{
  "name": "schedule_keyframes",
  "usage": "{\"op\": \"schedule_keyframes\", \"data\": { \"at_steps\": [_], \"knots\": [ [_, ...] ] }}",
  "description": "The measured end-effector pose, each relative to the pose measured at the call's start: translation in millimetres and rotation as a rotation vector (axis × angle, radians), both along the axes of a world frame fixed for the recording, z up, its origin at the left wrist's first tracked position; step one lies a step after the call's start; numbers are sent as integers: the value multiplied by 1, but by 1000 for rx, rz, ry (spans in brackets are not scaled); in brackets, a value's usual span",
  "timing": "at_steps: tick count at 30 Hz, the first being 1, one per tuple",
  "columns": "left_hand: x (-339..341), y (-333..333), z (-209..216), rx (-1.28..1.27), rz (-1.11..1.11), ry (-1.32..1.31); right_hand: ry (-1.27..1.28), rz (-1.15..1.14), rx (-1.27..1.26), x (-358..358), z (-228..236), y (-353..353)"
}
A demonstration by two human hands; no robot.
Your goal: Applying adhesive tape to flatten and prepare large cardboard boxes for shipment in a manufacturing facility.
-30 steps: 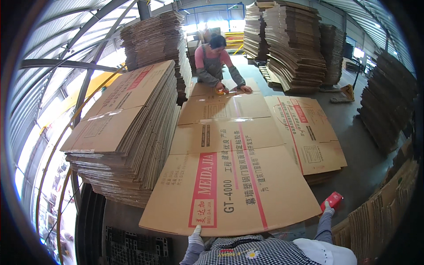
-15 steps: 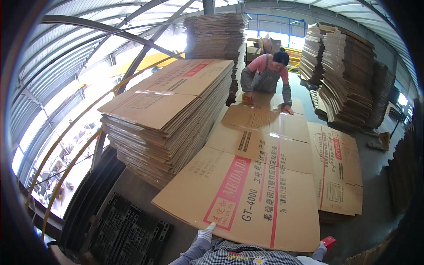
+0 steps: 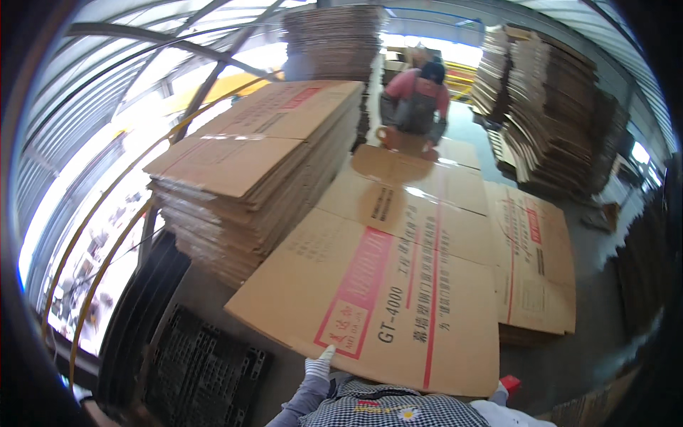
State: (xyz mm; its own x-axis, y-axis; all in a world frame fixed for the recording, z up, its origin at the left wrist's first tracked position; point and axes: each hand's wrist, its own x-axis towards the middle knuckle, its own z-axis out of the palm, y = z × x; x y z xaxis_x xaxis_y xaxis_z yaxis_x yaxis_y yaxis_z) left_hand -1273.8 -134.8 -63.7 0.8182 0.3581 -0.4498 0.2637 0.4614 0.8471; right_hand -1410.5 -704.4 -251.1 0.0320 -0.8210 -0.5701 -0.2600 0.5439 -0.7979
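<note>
A large flat cardboard carton sheet (image 3: 462,306) with red and black print lies in front of me, its near edge at my waist. My left hand (image 3: 321,361), in a pale glove with a striped cuff, grips that edge at the left with the thumb on top. My right hand (image 3: 502,391) is at the near right corner, mostly hidden by the cardboard. A small red object (image 3: 511,385) sticks out from it; its kind does not show. At the sheet's far end a co-worker (image 3: 416,103) bends over with both hands on the cardboard, a tape roll (image 3: 385,135) at one hand.
A tall stack of flat cartons (image 3: 284,171) stands close on the left, a black plastic pallet (image 3: 203,370) below it. Another carton pile (image 3: 533,263) lies at the right. More stacks (image 3: 548,107) rise farther back. A yellow railing (image 3: 107,220) runs along the left.
My view has shifted slightly, so the scene sits a little farther left and higher. The co-worker bends lower over the far end. My left hand keeps its hold on the edge.
</note>
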Motion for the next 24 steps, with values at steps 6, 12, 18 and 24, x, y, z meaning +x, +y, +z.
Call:
{"op": "schedule_keyframes", "data": {
  "at_steps": [6, 12, 18, 24],
  "knots": [
    [9, 6, -10, -38, -18, -5, -18, -85, 35, -21, -2, 7],
    [64, -19, 1, -73, -116, -103, -46, -144, 24, -24, -6, -3],
    [252, -78, -92, -380, -155, 12, 9, -73, -12, 0, -20, -25],
    [378, -168, -186, -377, -91, 21, 302, -86, 8, 4, -56, -79]
  ]
}}
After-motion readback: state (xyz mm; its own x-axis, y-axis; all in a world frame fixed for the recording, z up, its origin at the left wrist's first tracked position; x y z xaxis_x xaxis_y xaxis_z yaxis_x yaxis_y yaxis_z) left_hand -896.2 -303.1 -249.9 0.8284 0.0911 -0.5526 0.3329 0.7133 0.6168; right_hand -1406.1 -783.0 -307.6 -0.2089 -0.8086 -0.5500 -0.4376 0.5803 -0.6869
